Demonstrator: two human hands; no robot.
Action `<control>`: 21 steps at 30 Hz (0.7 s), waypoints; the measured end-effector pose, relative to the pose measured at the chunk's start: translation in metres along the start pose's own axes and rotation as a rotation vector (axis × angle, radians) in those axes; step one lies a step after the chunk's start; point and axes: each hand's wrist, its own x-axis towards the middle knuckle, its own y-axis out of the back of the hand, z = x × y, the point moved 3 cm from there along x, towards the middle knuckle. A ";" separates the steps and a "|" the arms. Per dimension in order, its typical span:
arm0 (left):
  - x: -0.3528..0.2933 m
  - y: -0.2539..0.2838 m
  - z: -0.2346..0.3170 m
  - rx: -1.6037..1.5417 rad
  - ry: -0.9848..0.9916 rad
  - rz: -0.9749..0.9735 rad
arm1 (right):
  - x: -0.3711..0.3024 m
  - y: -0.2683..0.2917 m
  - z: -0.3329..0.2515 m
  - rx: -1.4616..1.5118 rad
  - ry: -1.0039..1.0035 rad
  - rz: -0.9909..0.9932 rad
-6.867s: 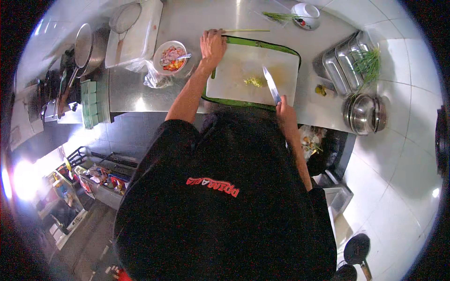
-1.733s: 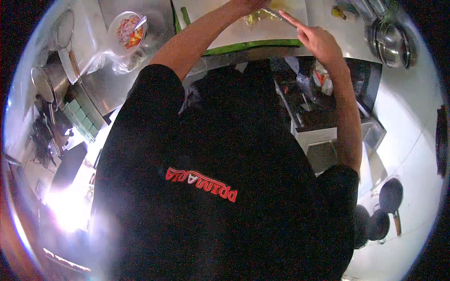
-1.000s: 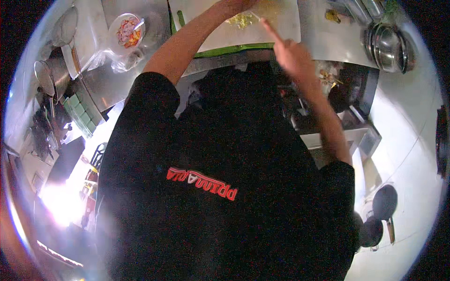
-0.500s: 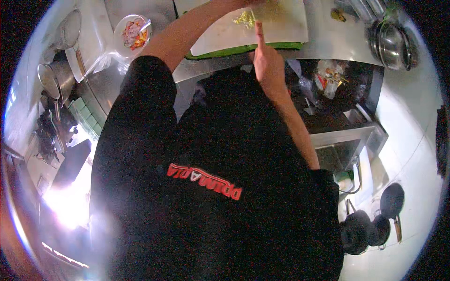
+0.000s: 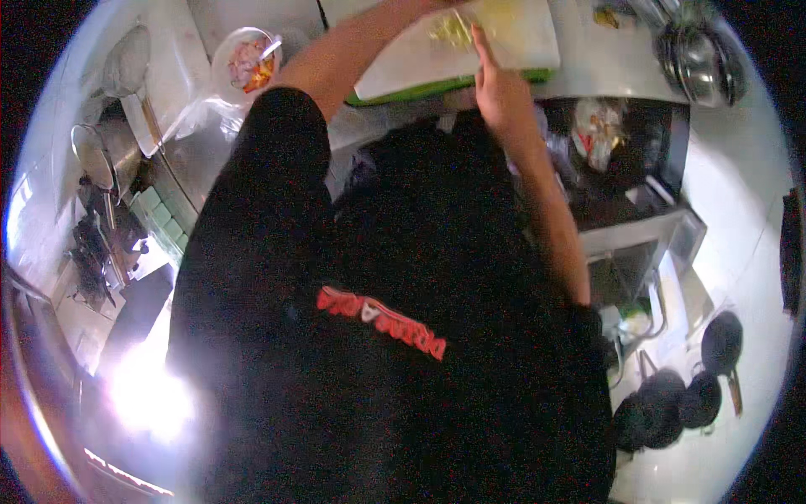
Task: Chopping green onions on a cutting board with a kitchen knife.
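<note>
My right hand [image 5: 506, 105] is over the near edge of a white cutting board [image 5: 403, 69]. Its index finger stretches forward, the tip beside a small pile of chopped pale yellow-green bits [image 5: 451, 30]. The other fingers look curled, and I see nothing held in them. From the left, my left forearm [image 5: 357, 46] crosses over the board to the top edge of the picture. The left hand is mostly cut off there, so its fingers and anything in them are hidden. A green layer [image 5: 420, 87] shows under the board's near side.
Left of the board stands a bowl [image 5: 220, 76] of chopped pink and orange-red pieces with a spoon. Metal bowls [image 5: 703, 71] are stacked at the far right. Below the counter is a dark bin [image 5: 642, 160] with scraps; black pans [image 5: 659, 403] sit lower right.
The whole view has shifted slightly, so the scene sits a little farther right. My right index fingertip has moved slightly forward beside the chopped bits. My left arm stays across the board.
</note>
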 end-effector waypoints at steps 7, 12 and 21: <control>-0.002 -0.031 -0.025 0.092 0.057 0.233 | 0.024 0.051 0.014 -0.079 0.128 -0.100; 0.007 -0.008 0.034 0.175 0.053 0.200 | 0.009 0.042 0.037 -0.079 0.079 -0.021; 0.016 -0.042 0.008 0.207 -0.201 0.199 | 0.006 0.028 0.045 -0.014 0.092 -0.026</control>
